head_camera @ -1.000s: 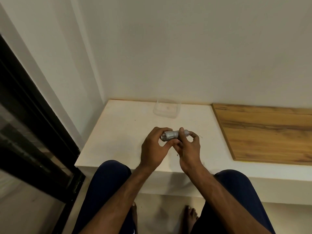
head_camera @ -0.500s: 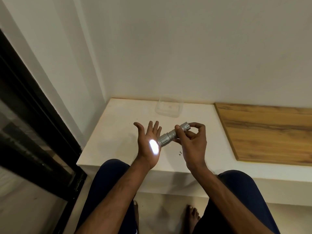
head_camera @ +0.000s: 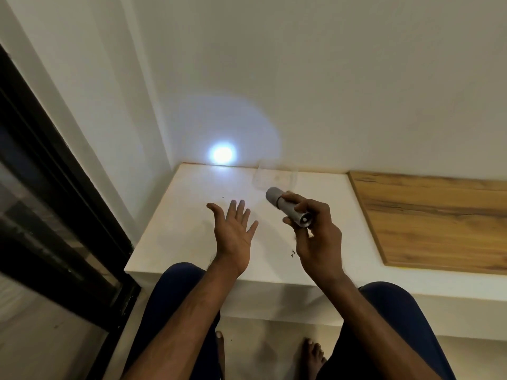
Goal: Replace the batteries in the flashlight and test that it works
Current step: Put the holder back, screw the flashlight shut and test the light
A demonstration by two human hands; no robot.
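Observation:
My right hand [head_camera: 315,234] grips a small silver flashlight [head_camera: 288,208] above the white ledge [head_camera: 178,215], its head aimed up and to the left, its tail cap facing me. The flashlight is lit: a bright round spot [head_camera: 221,154] with a wide pale halo falls on the wall just above the ledge's back edge. My left hand [head_camera: 233,229] hovers to the left of the flashlight, palm up, fingers spread, holding nothing.
A clear plastic container [head_camera: 275,178] sits at the back of the ledge against the wall. A wooden panel [head_camera: 439,223] covers the ledge's right part. A dark-framed glass door [head_camera: 41,201] stands at left. My knees and bare feet are below the ledge.
The flashlight came on and first lit my left palm. My right hand then swung it away and up, so the beam now falls on the wall. The left hand stays open.

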